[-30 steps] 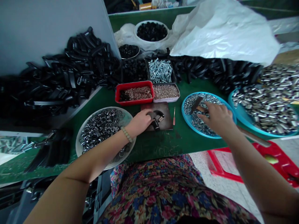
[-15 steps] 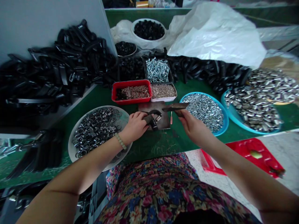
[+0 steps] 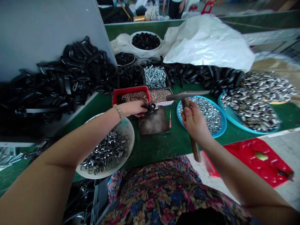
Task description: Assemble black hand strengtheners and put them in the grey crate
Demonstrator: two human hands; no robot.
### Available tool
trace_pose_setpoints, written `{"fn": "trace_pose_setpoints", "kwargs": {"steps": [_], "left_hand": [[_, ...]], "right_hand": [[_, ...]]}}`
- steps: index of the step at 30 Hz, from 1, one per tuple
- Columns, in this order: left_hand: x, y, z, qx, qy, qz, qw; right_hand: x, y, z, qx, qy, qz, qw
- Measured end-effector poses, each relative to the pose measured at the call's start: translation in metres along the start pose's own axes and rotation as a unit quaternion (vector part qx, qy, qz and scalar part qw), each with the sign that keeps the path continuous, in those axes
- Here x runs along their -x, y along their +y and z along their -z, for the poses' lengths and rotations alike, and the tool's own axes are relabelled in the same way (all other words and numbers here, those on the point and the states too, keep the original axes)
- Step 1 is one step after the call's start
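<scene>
My left hand (image 3: 134, 108) is closed on a black part (image 3: 152, 106) with a round end, held over the back left edge of a dark metal plate (image 3: 153, 122). The red tray (image 3: 114, 97) of small copper-coloured pins lies right behind that hand. My right hand (image 3: 194, 120) grips the wooden handle of a hammer (image 3: 187, 94), raised in front of the blue basin (image 3: 225, 125) of small silvery pieces. The hammer head points left and right above the basin's edge. A small screwdriver with a pink handle (image 3: 170, 123) lies right of the plate.
A white basin of metal rings (image 3: 132, 140) stands at front left. Black parts (image 3: 86, 65) are piled at left. Screws (image 3: 154, 76) fill a tray behind. A second blue basin (image 3: 248, 126) holds metal pieces at right. A person (image 3: 177, 7) stands far back.
My left hand has moved back and left with the black part, uncovering the plate. My right hand has turned the hammer, so its handle now shows. The view has tilted up slightly.
</scene>
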State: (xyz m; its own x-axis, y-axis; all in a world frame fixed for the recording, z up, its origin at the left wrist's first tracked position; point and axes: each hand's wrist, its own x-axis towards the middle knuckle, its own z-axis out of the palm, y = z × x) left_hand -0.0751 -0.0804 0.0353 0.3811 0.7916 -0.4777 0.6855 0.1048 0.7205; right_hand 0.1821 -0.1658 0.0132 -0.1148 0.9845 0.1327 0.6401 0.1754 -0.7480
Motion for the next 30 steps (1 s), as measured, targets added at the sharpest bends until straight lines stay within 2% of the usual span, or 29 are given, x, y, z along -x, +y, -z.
{"fn": "trace_pose_setpoints", "kwargs": {"steps": [2,5,7,10,12,14,17,21,23,26,27,30], "left_hand": [[-0.002,0.001,0.003,-0.001,0.004,-0.001,1.0],[0.006,-0.003,-0.007,-0.044,0.011,-0.008,0.999],[0.016,-0.008,-0.024,-0.101,0.028,-0.041,0.994],[0.03,-0.015,-0.059,-0.211,0.087,-0.115,0.967],[0.037,-0.02,-0.08,-0.278,0.126,-0.144,0.941],[0.039,-0.024,-0.092,-0.321,0.167,-0.151,0.92],[0.033,-0.031,-0.092,-0.302,0.232,-0.151,0.912],[0.021,-0.04,-0.082,-0.212,0.215,-0.162,0.94],[0.02,-0.042,-0.081,-0.195,0.217,-0.169,0.941],[0.024,-0.041,-0.084,-0.233,0.226,-0.177,0.929],[0.027,-0.04,-0.086,-0.26,0.229,-0.181,0.92],[0.037,-0.038,-0.095,-0.344,0.205,-0.217,0.89]], "right_hand": [[-0.005,-0.003,-0.009,-0.005,0.016,-0.015,1.0],[-0.006,-0.003,-0.019,0.015,-0.054,-0.013,0.998],[-0.003,0.001,-0.016,0.016,-0.053,-0.02,0.998],[0.005,0.006,-0.004,0.041,-0.009,-0.023,0.999],[0.008,0.006,0.003,0.068,-0.021,0.003,0.997],[0.009,0.003,0.006,0.08,-0.061,0.027,0.995],[0.011,-0.008,0.008,0.096,-0.118,0.047,0.987],[0.015,-0.026,0.006,0.117,-0.124,0.085,0.982],[0.017,-0.028,0.002,0.145,-0.136,0.083,0.976],[0.016,-0.02,0.001,0.199,-0.176,0.064,0.962],[0.016,-0.013,0.004,0.209,-0.172,0.06,0.961],[0.017,0.019,0.022,0.266,-0.085,0.025,0.96]]}}
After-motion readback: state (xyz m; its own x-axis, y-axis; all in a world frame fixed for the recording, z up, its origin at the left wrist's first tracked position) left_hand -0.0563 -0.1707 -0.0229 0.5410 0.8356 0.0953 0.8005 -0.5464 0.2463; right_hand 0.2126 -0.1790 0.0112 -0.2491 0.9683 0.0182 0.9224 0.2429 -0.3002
